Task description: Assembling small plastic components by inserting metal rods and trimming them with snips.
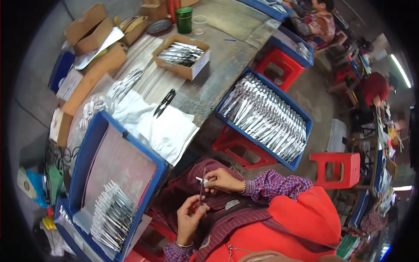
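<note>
My left hand is closed around the lower end of a thin dark strip, which stands upright over my lap; a bit of red shows at its lower end. My right hand pinches a small white piece against or just beside that strip; whether they touch I cannot tell. Left of my knees, a blue tray holds a stack of slim silver pieces with white ends. A dark maroon apron covers my lap.
Another blue tray, full of silver pieces, rests on red stools. On the workbench lie a cardboard box of metal pieces, black scissors and white cloth. Co-workers sit farther off; a red stool stands to the right.
</note>
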A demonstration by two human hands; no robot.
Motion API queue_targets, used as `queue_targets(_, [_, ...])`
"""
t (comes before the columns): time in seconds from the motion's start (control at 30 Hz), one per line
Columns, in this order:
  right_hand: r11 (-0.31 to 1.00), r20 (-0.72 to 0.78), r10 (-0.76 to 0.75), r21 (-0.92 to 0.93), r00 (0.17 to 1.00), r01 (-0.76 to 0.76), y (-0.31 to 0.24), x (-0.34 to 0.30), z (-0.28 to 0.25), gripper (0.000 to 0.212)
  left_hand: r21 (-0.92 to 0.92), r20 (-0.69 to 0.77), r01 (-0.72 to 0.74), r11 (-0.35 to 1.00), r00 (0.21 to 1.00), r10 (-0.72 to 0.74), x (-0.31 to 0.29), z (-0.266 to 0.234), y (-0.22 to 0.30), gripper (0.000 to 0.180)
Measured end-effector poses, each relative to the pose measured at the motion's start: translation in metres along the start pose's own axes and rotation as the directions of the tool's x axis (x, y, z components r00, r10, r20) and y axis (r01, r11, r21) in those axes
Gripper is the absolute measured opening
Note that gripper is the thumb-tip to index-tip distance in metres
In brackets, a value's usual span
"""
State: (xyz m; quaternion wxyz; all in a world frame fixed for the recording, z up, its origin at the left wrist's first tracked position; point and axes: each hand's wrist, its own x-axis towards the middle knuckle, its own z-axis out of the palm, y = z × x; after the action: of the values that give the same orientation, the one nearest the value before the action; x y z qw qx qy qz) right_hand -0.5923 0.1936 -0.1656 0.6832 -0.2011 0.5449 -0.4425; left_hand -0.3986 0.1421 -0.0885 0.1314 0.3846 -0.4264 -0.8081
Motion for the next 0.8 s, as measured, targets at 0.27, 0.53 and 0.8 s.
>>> queue_targets(0.27, [0.997, 0.002, -0.067, -0.036, 0.998, 0.067, 0.009, -0.001, -0.003, 0.021, -0.061, 0.286, -0.039, 0.997, 0.957, 0.054, -0.01, 0.023, 0.091, 0.039])
queue_targets(0.53, [0.998, 0.027, 0.06, 0.035, 0.998, -0.061, 0.004, 0.0, -0.009, 0.022, -0.178, 0.359, -0.315, 0.932, 0.861, 0.36, -0.014, 0.07, 0.176, 0.048])
queue_targets(0.8, [0.995, -0.025, 0.091, 0.031, 0.996, -0.09, -0.004, 0.003, -0.004, 0.021, -0.35, 0.751, -0.308, 0.885, 0.473, 0.461, -0.002, 0.103, 0.194, 0.041])
